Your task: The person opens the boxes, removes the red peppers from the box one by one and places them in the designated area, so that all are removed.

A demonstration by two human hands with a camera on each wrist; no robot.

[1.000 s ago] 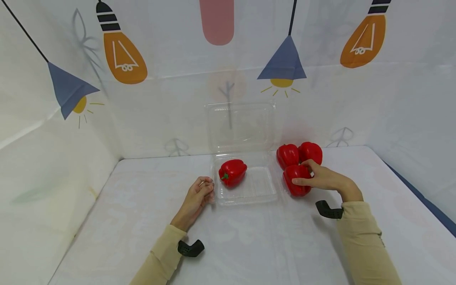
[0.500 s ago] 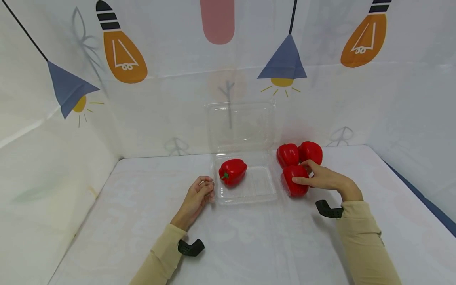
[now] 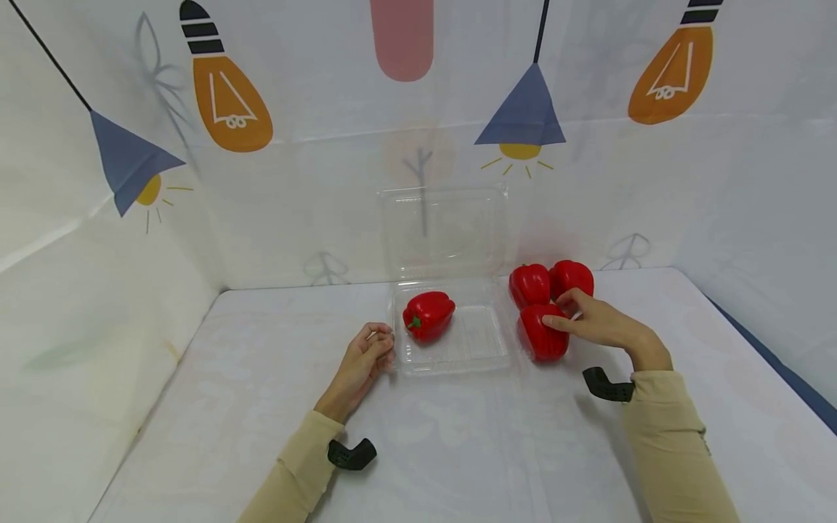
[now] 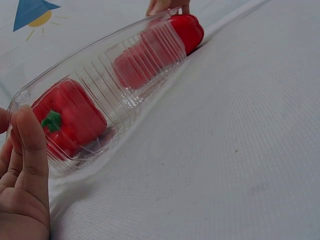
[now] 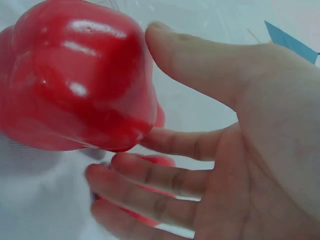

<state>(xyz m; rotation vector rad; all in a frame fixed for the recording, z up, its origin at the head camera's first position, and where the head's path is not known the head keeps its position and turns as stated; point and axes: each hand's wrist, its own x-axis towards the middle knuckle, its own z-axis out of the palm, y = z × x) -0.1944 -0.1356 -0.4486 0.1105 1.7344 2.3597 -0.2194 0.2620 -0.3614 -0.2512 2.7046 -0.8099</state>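
Note:
My left hand pinches the left rim of the clear plastic clamshell container, thumb and fingertips at its edge. Inside, on the left, a red bell pepper lies on its side, green stem toward the near left. Just right of the container another red bell pepper lies on the table. Against its right end is my right hand, fingers loosely extended. In the right wrist view the thumb meets the pepper's edge, with the index fingertip low beside it.
Two more red bell peppers stand behind the one near my right hand. The container's clear lid is raised against the printed back cloth. A white cloth covers the table.
The pepper by my right hand has shifted slightly left, toward the container. My right thumb has drawn back a little over it. The left hand keeps its place at the rim.

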